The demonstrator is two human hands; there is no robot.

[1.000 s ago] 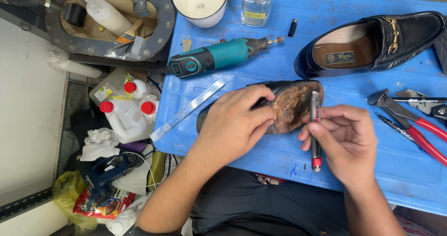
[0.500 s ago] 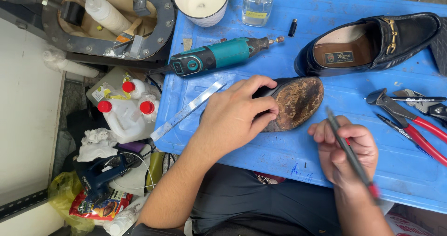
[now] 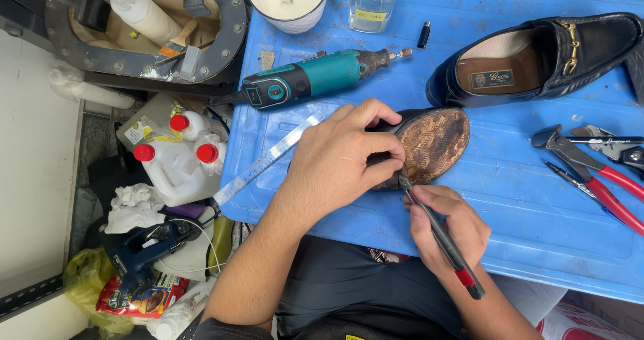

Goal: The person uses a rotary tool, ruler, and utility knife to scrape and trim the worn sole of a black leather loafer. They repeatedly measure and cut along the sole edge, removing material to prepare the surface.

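Note:
A black shoe (image 3: 433,142) lies sole-up on the blue table (image 3: 523,212), its worn brown sole facing me. My left hand (image 3: 342,155) presses down on the heel end and covers it. My right hand (image 3: 446,226) holds a thin dark pen-like tool with a red end (image 3: 439,236), its tip touching the near edge of the sole just below my left fingers.
A second black loafer (image 3: 537,58) stands upright at the back right. A teal rotary tool (image 3: 315,78), metal ruler (image 3: 265,162), white cup (image 3: 287,1), glass bottle (image 3: 372,1) and red-handled pliers (image 3: 590,172) lie around. White jugs (image 3: 178,165) and clutter sit left of the table.
My right hand turned the tool from upright beside the sole, swung it away to the right, then brought its tip down to the sole's near edge. The shoe shifted slightly.

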